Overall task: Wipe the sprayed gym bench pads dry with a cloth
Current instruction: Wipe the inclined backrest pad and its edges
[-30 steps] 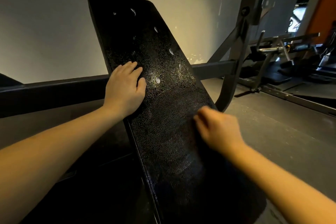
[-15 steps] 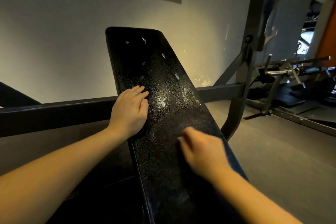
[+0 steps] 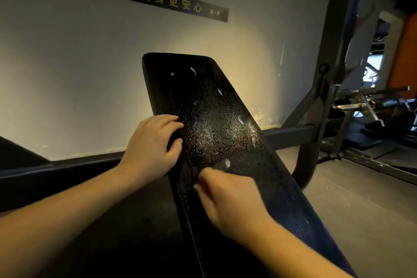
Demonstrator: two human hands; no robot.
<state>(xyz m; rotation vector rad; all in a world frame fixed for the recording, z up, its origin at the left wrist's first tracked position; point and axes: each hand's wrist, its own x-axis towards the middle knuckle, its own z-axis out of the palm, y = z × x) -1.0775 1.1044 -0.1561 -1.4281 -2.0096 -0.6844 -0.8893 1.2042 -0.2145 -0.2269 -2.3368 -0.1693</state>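
A black inclined bench pad (image 3: pixel 209 101) rises from the bottom centre toward the wall, speckled with spray droplets and a few larger wet blobs. My left hand (image 3: pixel 151 146) rests on the pad's left edge about halfway up, fingers arched, fingertips and thumb on the wet surface. My right hand (image 3: pixel 228 198) is motion-blurred lower on the pad, fingers curled over a dark blue cloth (image 3: pixel 302 212) that trails down the pad's right side under my forearm. The cloth is hard to tell from the pad in the dim light.
A dark steel rack upright (image 3: pixel 331 56) and crossbar (image 3: pixel 291 134) stand right of the pad. A low black rail (image 3: pixel 56 169) runs along the wall at left. More gym machines (image 3: pixel 370 106) fill the far right. Grey floor (image 3: pixel 352 210) lies to the right.
My right hand has swept from the pad's right edge up and left toward its middle. My left hand's fingers went from flat to arched. The view has tilted up.
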